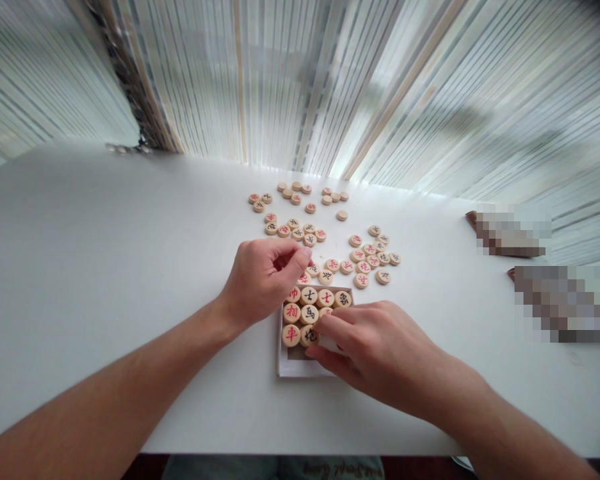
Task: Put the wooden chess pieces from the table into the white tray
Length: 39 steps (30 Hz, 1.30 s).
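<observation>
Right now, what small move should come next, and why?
Probably the left hand should take a nearby loose xiangqi piece and set it in the box: three rows are started, the near part is bare, and the right hand rests on the packed pieces.

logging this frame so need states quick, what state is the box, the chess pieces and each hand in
box: open, flat on table, partly filled
pieces in box: flat, face up, in rows
loose pieces: scattered on table beyond box
left hand: fingers curled, grip unclear
right hand: open, resting on pieces in box
</observation>
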Motion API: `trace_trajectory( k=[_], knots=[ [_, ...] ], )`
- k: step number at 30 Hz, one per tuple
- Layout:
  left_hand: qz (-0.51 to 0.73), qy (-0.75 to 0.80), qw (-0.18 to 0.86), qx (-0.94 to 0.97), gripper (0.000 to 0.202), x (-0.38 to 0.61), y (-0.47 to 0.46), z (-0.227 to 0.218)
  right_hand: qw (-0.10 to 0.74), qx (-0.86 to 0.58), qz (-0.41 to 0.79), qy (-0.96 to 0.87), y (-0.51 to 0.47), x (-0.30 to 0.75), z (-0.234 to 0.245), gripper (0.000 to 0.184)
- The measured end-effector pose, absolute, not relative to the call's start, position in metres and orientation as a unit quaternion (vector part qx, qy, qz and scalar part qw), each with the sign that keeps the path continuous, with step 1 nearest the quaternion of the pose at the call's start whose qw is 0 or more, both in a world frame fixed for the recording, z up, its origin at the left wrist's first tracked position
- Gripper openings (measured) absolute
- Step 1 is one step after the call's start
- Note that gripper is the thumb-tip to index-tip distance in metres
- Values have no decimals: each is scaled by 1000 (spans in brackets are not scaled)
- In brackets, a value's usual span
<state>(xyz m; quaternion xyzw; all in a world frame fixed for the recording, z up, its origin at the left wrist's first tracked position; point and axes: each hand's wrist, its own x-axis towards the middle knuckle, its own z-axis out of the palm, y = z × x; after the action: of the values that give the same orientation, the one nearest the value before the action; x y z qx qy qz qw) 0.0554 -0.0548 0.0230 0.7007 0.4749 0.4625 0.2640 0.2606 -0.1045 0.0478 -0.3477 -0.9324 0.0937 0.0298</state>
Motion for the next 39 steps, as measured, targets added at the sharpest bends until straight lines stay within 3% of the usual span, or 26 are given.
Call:
trace_trajectory(
  k=[18,23,29,39],
  knots=[
    [461,478,262,700,34,55,-54,23,98,-343,87,-930,-99,267,52,28],
    [464,475,261,701,34,54,-53,24,237,-340,151,-897,-81,279,55,32],
    [467,479,298,681,35,49,-49,19,422,-460,144,-767,-49,286,35,47],
    [478,508,286,657,31,39,-40,19,516,-525,168,-656,-14,303,7,44]
  ],
)
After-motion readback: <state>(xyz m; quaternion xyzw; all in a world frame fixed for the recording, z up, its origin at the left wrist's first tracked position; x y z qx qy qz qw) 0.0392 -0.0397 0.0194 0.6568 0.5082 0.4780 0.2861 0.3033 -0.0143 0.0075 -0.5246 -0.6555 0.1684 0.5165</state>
